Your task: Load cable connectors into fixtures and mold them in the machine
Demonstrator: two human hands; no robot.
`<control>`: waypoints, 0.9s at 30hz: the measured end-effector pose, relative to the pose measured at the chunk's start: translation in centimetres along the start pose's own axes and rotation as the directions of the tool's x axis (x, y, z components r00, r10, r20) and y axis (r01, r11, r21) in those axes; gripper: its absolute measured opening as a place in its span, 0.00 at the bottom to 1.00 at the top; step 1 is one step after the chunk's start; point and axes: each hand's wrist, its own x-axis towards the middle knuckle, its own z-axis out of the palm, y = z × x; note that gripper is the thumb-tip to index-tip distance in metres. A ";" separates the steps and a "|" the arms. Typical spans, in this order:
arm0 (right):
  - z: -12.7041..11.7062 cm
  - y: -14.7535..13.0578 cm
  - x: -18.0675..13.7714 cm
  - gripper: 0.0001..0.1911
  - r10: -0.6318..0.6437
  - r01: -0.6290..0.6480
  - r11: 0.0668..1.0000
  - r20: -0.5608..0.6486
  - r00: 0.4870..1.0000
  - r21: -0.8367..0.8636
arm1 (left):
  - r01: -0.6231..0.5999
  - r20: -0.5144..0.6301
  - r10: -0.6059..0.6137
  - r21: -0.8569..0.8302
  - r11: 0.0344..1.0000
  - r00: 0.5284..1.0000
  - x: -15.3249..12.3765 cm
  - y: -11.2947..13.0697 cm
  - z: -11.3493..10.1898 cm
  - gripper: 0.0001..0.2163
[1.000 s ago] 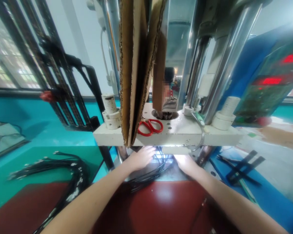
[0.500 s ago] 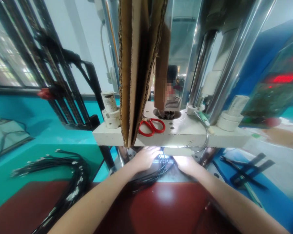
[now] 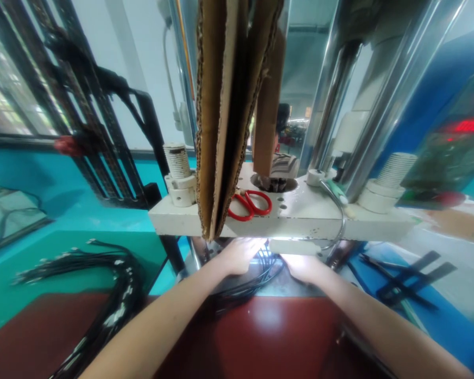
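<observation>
Both of my hands reach under the white plate of a press. My left hand is closed, fingers together beside the upper end of a bundle of thin black cables. Glare and the plate's edge hide its fingertips, so what they pinch is unclear. To the right of the cables is my right hand, its fingers covered by a pale bar-shaped lamp. The cables run between my hands over a metal surface and hang down toward the left.
Red-handled scissors and folded cardboard rest on the press plate. A thick bundle of black cables lies at left. Black strip-like tools lie on a blue surface at right. A dark red surface is in front.
The view has shifted slightly, with the press and scissors a little further right in the picture. Both hands keep nearly the same place beside the cables.
</observation>
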 end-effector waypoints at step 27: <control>-0.2 0.1 -1.2 0.22 0.051 -0.053 0.993 -0.029 0.998 -0.107 | 0.181 0.006 -0.181 -0.023 0.983 0.984 0.7 0.0 1.3 0.30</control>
